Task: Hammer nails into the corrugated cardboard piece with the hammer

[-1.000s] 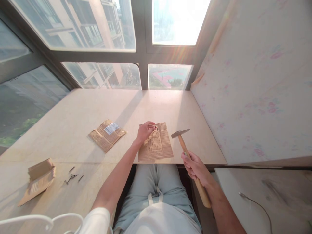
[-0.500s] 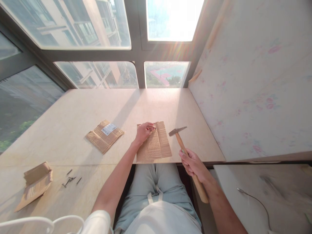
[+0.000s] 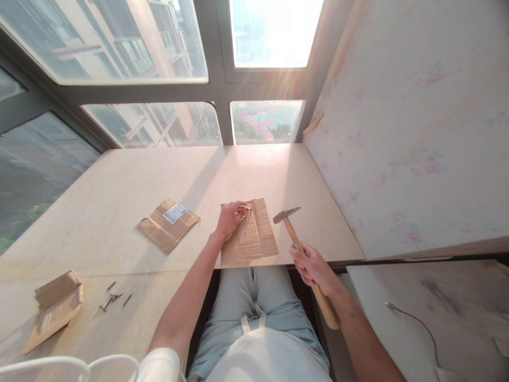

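A piece of corrugated cardboard studded with rows of nails lies at the near edge of the pale table. My left hand rests on its upper left part, fingers pinched on a small nail held against the cardboard. My right hand is closed round the wooden handle of a hammer. The hammer's metal head hovers just right of the cardboard, a little above the table.
A second cardboard piece with a white label lies to the left. Several loose nails and a small open cardboard box sit on the lower left surface. A floral wall stands right, windows ahead. A cable lies lower right.
The view has shifted slightly; my hands, the hammer and the cardboard keep nearly the same positions relative to each other.
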{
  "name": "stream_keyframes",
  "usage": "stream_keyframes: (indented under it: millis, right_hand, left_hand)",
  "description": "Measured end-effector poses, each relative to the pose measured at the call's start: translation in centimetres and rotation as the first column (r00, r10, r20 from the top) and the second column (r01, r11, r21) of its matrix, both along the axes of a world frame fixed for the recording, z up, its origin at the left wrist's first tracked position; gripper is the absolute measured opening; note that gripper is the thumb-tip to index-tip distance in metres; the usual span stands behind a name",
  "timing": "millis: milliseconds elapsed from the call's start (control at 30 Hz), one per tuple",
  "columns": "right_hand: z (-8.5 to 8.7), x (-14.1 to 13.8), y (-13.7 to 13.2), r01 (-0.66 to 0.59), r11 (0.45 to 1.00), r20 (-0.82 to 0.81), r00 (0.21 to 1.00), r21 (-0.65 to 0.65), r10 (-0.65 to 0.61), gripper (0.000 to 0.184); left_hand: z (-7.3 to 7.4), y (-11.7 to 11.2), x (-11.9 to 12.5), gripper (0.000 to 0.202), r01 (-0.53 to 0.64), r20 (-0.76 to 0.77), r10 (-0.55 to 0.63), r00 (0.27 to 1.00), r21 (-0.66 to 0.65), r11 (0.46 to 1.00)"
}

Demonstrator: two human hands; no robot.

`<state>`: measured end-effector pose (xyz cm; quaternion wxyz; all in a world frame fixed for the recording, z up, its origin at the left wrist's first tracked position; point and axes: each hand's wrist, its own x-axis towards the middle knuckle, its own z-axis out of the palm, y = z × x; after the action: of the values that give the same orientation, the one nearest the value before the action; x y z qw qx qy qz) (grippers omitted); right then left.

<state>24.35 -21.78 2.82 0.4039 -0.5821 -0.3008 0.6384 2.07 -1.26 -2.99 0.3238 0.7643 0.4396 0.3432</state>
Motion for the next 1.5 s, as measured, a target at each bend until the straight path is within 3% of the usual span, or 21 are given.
stream_keyframes:
  millis: [467, 867, 1233, 1500]
  right_hand:
    - [0.2, -0.3, 0.0, 0.001, 0.999, 0.012, 1.000, -0.040, 0.000, 0.038]
    - [0.6, -0.5, 0.4, 0.006, 1.000, -0.010, 1.000, -0.014, -0.006, 0.040]
    - [2.8, -2.0, 4.1, -0.088, 0.992, 0.036, 0.996, 0.090, 0.085, 0.034]
    - [2.6, -3.5, 6.7, -0.195, 0.976, 0.203, 0.964, 0.099, 0.172, 0.026]
  left_hand:
    - [-0.6, 0.4, -0.1, 0.015, -0.011, 0.020, 0.011, 1.000, -0.005, 1.000]
    - [0.1, 0.2, 0.0, 0.016, 0.030, -0.048, -0.026, 0.999, 0.067, 0.997]
    - [0.3, 0.0, -0.1, 0.016, 0.061, -0.057, -0.059, 0.997, 0.035, 0.998]
    - [-0.1, -0.1, -0.1, 0.020, 0.076, 0.010, -0.076, 0.997, 0.016, 0.997]
